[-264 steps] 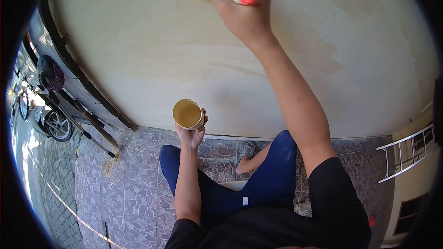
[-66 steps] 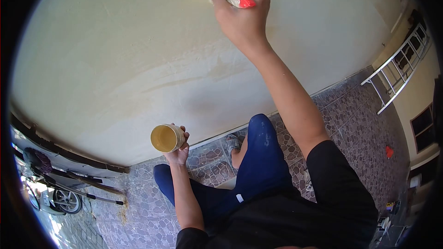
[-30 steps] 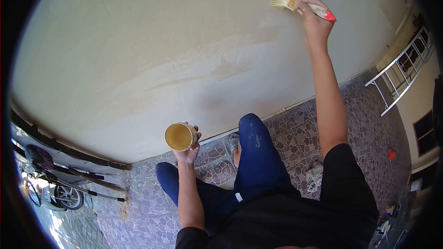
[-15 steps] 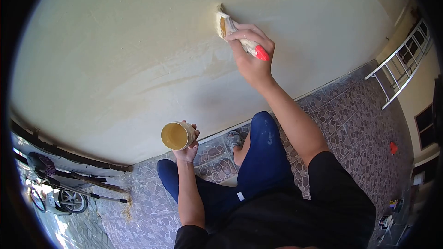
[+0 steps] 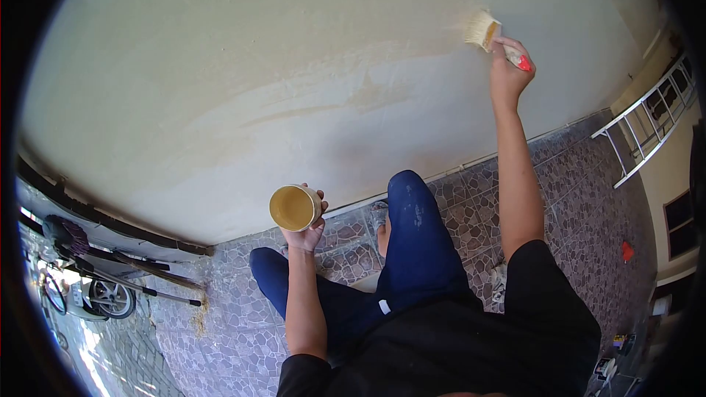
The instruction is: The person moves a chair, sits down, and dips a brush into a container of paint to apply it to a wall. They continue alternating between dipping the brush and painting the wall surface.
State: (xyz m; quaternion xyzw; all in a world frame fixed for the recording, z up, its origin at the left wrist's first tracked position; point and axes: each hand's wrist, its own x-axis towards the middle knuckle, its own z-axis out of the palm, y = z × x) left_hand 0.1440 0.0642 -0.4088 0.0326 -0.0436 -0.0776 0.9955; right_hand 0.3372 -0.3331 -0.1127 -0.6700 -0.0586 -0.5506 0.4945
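Note:
My right hand [image 5: 511, 73] grips a paintbrush [image 5: 483, 30] by its pale, red-tipped handle. The cream-coloured bristles press against the wall [image 5: 220, 51], toward its right part, and look splayed. Fingers wrapped round its side, my left hand [image 5: 312, 229] holds a paint cup [image 5: 295, 207] above my left knee, the mouth tilted toward me. Yellowish paint shows inside the cup. Darker wet-looking streaks run across the middle of the wall, with a paler band below them.
A metal ladder [image 5: 647, 126] leans at the right. Stone-patterned tiles [image 5: 471, 206] cover the floor under my legs. A red object [image 5: 627, 251] lies on the right. At the left are a motorbike wheel [image 5: 112, 299] and a long pole [image 5: 173, 296]. Small items [image 5: 607, 367] sit lower right.
My right hand has swept the paintbrush rightward along the wall, and the arm is now straighter. Darker streaks show where the brush passed. The cup has shifted slightly right and up.

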